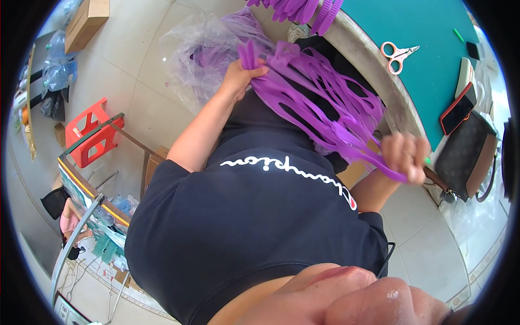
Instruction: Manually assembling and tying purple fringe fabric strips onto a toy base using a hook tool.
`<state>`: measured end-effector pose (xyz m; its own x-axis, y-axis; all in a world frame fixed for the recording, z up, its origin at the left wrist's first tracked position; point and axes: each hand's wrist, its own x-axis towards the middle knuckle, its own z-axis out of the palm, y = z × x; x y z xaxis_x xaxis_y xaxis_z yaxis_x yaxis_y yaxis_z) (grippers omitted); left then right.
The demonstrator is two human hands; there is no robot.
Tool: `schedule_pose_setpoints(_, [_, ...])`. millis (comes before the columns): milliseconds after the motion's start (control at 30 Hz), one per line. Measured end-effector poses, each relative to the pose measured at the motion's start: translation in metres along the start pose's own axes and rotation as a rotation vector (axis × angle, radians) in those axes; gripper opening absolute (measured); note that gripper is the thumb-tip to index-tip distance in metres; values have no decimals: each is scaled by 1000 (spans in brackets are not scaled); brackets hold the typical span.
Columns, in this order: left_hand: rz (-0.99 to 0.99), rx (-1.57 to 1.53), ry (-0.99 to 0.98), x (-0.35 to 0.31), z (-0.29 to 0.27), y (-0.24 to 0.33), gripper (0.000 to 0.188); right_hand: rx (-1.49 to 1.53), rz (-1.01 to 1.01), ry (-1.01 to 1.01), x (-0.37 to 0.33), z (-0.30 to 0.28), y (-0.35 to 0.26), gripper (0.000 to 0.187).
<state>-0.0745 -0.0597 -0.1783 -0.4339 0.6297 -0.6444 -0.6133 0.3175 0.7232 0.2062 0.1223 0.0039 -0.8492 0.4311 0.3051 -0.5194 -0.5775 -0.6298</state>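
A bundle of long, flexible purple straps (325,111) with slits along them lies across my lap and is stretched between my hands. My left hand (245,77) is closed round one end of the bundle, thumb on top, with looped tips sticking up past the fingers. On the right, my right hand (403,156) is curled at the other end of a strap and slightly blurred. A small bright green piece (428,161) shows beside its fingers; whether the hand holds it is unclear. More purple straps (295,10) hang over the table edge.
Pink-handled scissors (398,57), a phone (457,110) and a green stick (458,35) lie on the green table (395,21). A brown handbag (467,157) sits at right. Beyond my left hand is a clear plastic bag (187,54) of purple straps; a red stool (92,132) stands left.
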Motion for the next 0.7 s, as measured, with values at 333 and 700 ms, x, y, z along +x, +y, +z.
schedule_pose_setpoints(333, [-371,-424,-141,-5,-13,-6,28,566,-367,-1019,46,2,-25,20])
schedule_pose_setpoints(700, [-95,-478,-322,-66,18,64,30,-1398,24,239,64,17,82,12])
